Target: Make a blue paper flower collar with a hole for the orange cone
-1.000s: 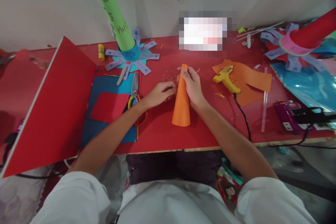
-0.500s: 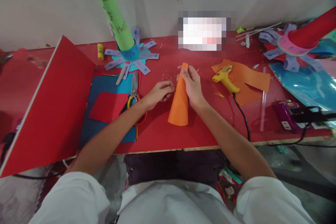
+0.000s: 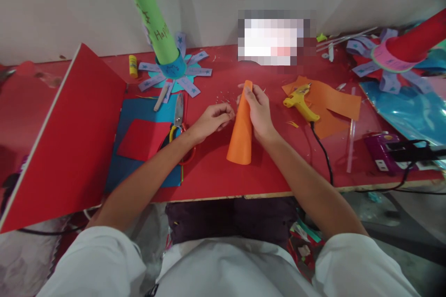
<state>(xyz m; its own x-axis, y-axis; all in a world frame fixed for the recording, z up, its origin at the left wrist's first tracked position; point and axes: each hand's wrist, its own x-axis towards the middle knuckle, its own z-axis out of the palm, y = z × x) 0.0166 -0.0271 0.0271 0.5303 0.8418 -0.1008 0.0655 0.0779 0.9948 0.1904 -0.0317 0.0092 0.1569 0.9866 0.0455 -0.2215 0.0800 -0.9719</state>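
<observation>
An orange paper cone stands over the red table, its narrow end up and its wide end down. Around its upper part my right hand is closed, thumb on the near face and fingers behind. Just left of the cone is my left hand, its fingers curled in. Whether anything sits between those fingertips cannot be made out. Right of the cone lies a yellow hot glue gun on orange paper pieces. Scissors rest beyond my left forearm on blue sheets.
A red board leans upright at the left. Behind stand a green paper tube with purple strips and a yellow glue stick. At the right are a red tube, a clear stick and a purple power box.
My right hand and the cone have shifted slightly to the right. My left hand has followed only a little, so the gap between it and the cone looks slightly wider.
</observation>
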